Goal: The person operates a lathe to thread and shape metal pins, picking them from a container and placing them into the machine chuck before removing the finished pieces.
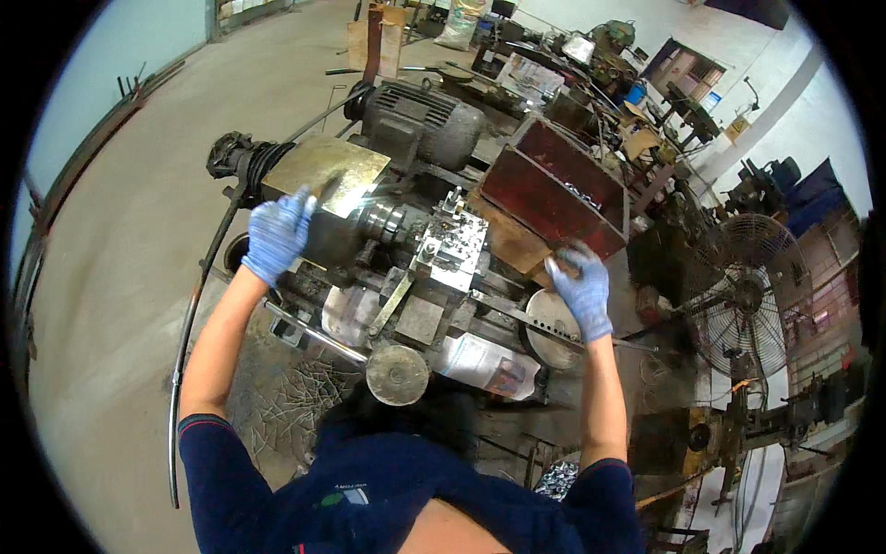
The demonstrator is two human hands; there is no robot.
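My left hand (280,235), in a blue knit glove, is raised beside the brass-coloured cover (318,169) of a small lathe. Its fingers are drawn together; a dark blur lies by the fingertips, and what they hold, if anything, is unclear. At the lathe's middle, the round metal spindle nose (383,222) faces a bright tool slide (452,247) strewn with metal chips. My right hand (583,291), gloved alike with darkened fingertips, hovers by the near end of a wooden board (508,238). Its fingers are bent, with the thumb apart from them.
A dark red metal box (554,185) with small parts inside stands behind the slide. Behind the cover sits a motor (425,122). A round stool-like disc (397,374) is close to my body. Long bars (198,305) flank the left side; a caged fan (746,291) stands right.
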